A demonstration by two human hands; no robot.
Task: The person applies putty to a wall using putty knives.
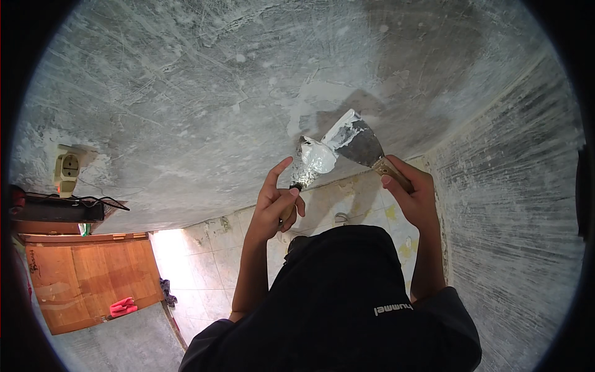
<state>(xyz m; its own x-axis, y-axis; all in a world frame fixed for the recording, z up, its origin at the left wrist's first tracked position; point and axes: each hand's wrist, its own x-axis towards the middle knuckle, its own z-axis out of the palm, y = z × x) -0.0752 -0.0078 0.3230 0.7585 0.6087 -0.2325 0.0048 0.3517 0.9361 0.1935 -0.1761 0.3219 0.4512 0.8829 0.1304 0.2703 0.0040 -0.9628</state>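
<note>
My left hand (279,204) grips a putty knife (319,156) by its handle, index finger raised; a thick lump of white paste covers much of its blade. My right hand (412,192) holds a wider scraper (359,142) with a wooden handle, white paste along its blade edge. The two blades meet or overlap slightly at the paste, in front of a mottled grey plastered wall (248,93). Behind the blades the wall shows a paler patch and shadows. The far end of the left knife's blade is hidden under the paste.
At left are a socket (67,166), a black box-like object (56,208) with cables and a wooden door or panel (93,273) with a red cloth (123,307). A tiled floor (204,266) lies below; a streaked grey wall (508,204) stands at right.
</note>
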